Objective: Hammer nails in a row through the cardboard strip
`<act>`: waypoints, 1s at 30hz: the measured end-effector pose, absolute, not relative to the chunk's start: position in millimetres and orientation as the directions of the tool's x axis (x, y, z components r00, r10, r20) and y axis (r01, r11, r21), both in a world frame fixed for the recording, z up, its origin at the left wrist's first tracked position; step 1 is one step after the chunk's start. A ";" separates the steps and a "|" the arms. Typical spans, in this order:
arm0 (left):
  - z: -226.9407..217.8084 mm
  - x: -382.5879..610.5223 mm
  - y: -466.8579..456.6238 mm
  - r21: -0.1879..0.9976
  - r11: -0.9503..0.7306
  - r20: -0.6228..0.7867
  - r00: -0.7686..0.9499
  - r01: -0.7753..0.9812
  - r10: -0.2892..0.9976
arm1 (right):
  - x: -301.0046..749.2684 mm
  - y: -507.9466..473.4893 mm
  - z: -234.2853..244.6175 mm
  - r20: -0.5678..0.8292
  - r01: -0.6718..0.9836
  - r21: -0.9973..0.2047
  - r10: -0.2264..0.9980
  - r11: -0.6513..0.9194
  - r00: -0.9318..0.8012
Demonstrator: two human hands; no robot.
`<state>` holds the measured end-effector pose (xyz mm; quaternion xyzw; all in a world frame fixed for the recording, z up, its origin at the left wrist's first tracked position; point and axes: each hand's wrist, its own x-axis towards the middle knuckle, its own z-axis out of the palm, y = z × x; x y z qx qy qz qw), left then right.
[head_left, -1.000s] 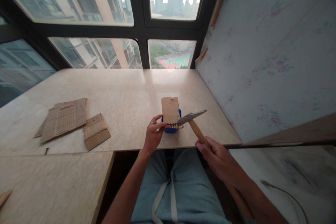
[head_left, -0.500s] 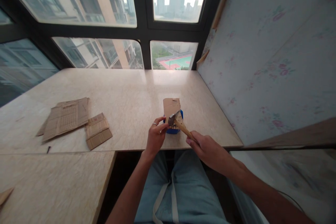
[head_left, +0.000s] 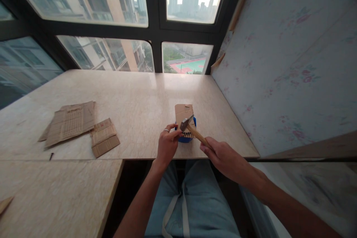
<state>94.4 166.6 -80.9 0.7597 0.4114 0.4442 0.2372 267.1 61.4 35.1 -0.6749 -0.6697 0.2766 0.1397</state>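
Observation:
My right hand (head_left: 221, 153) is wrapped round the wooden handle of a hammer (head_left: 199, 135). The hammer's metal head hangs over a piece of brown cardboard (head_left: 183, 110) lying on a blue container (head_left: 185, 140). Along the cardboard's near edge runs a row of small dark bits (head_left: 188, 134), too small to name surely. My left hand (head_left: 167, 142), with a ring on one finger, is at the cardboard's left edge. Its thumb and fingertips are drawn together close beside the hammer head, and whatever they pinch is hidden.
Several flat cardboard sheets (head_left: 71, 123) and a smaller folded cardboard piece (head_left: 105, 138) lie to the left on the stone ledge (head_left: 134, 100). A small dark screw or nail (head_left: 51, 156) is near the seam. Windows stand behind, and a papered wall (head_left: 281, 67) rises at the right.
The view has shifted slightly. The hammer head sits a little higher off the left fingertips, showing more of the dark row. Both hands keep nearly the same position.

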 end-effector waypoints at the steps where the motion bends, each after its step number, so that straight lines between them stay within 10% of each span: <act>1: -80.9 94.3 166.8 0.728 -0.548 0.477 0.270 0.412 0.836 | 266.9 61.9 36.3 -0.186 0.829 -0.556 0.981 -0.063 -0.050; 30: -81.9 94.7 162.8 0.716 -0.558 0.492 0.263 0.420 0.830 | 268.6 64.0 32.1 -0.215 0.875 -0.483 0.974 -0.041 -0.074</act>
